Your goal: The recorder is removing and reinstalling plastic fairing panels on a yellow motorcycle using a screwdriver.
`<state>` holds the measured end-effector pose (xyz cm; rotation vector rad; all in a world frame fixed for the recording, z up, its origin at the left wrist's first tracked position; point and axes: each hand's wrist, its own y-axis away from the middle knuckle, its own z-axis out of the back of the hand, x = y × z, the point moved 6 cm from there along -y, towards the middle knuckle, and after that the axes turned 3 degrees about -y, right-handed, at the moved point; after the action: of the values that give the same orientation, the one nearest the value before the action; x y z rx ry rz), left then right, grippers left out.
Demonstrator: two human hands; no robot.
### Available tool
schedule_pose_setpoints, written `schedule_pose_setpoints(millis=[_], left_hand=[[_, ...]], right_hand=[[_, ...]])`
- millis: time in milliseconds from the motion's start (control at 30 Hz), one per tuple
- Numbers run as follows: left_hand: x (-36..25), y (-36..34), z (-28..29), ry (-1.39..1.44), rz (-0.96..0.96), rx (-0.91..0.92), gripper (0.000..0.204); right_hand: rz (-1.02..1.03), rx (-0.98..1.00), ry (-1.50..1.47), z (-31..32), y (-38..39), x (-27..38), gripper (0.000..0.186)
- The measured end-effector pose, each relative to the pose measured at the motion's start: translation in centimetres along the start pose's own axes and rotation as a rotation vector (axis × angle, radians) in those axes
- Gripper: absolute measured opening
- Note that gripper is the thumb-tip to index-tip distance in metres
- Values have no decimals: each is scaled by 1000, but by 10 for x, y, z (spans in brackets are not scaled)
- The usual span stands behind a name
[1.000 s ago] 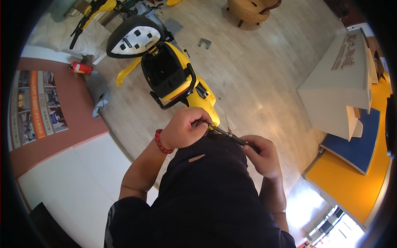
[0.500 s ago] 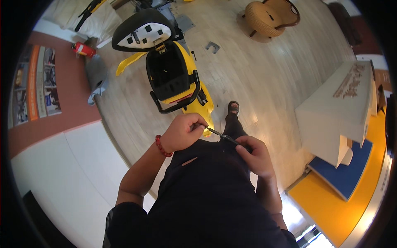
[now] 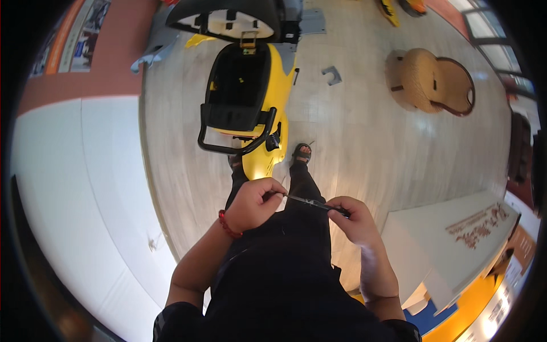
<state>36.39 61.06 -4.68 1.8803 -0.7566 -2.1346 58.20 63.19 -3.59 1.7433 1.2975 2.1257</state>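
A slim screwdriver (image 3: 307,201) with a dark handle and a metal shaft spans the gap between my hands, in front of my body. My right hand (image 3: 353,219) is closed round its handle. At the other end, my left hand (image 3: 256,200), with a red bead bracelet at the wrist, pinches the tip; whether a small screw sits there too is hidden by the fingers. Just beyond my hands stands a yellow scooter (image 3: 277,68), its seat (image 3: 228,20) tipped up over an open black storage box (image 3: 238,80). A black grab rail (image 3: 250,147) curves round its rear.
A grey U-shaped part (image 3: 331,75) lies on the wooden floor right of the scooter. Farther right is a wicker chair (image 3: 421,80). A white cabinet (image 3: 439,245) stands at the near right, and a long white surface (image 3: 108,171) runs along the left.
My view has turned, so the scooter and chair appear shifted, and my feet now stand on both sides of the scooter's rear. Both hands keep hold of the screwdriver, which lies slightly flatter.
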Motion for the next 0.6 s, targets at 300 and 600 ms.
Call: schedule_pose_setpoints(millis=[300,600], left_hand=[[76,-30,7,200,33,-147,8],[156,-35,20,375,30,-72,7]], right_hand=[[-59,81,159,-5,-67,-34,14],[-266,41,-160,-52,-101,-114,9]])
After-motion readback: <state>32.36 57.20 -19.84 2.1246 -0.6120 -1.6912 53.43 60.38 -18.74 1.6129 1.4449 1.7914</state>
